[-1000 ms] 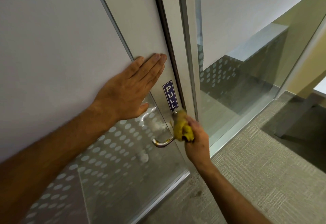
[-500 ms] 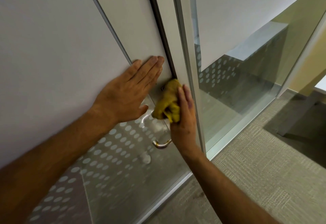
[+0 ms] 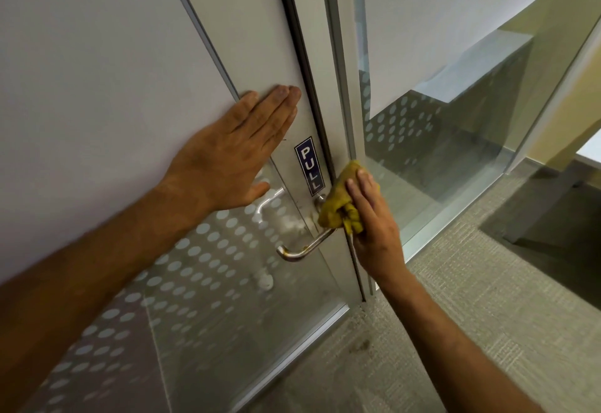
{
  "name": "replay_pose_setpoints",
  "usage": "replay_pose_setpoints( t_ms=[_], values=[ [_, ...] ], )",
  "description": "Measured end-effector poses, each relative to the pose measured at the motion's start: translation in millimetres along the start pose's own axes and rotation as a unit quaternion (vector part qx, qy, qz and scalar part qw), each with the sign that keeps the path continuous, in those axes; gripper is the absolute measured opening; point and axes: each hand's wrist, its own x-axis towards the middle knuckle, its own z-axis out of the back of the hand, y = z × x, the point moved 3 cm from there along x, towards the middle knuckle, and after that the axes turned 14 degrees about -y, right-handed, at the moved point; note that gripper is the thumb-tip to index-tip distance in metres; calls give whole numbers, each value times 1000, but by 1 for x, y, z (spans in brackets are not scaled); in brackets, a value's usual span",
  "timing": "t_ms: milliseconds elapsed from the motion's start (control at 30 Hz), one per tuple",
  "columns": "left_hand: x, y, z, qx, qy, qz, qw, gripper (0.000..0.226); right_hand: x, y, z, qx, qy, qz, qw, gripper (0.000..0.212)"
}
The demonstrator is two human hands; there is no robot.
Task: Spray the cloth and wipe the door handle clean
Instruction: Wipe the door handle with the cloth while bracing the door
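A metal lever door handle [image 3: 302,249] sticks out from the door's grey frame, below a blue PULL sticker [image 3: 309,165]. My right hand [image 3: 374,227] presses a bunched yellow cloth [image 3: 338,207] against the handle's base near the door edge. Part of the cloth is hidden under my fingers. My left hand [image 3: 234,155] lies flat with fingers together on the door [image 3: 113,87], above and left of the handle, holding nothing. No spray bottle is in view.
The door's lower glass [image 3: 211,282] has a frosted dot pattern, and a second handle shows through it. A glass wall panel [image 3: 439,136] stands right of the door. Grey carpet [image 3: 455,331] covers the floor at the lower right.
My right hand moved the cloth up over the PULL sticker half a second ago, then back down to the handle's base. My left hand has stayed flat on the door.
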Motion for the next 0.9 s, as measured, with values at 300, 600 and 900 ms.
replay_pose_setpoints(
  t_ms=[300, 600, 900],
  values=[
    [1, -1, -2, -13, -6, 7, 1000, 114, -110, 75, -73, -32, 89, 67, 993, 66],
    [-2, -3, -4, 15, -28, -7, 999, 113, -120, 23, -36, 56, 69, -14, 996, 70],
    [-3, -3, -6, 9, -25, -4, 1000, 114, -65, 31, -26, 175, -139, -411, 884, 52]
  ],
)
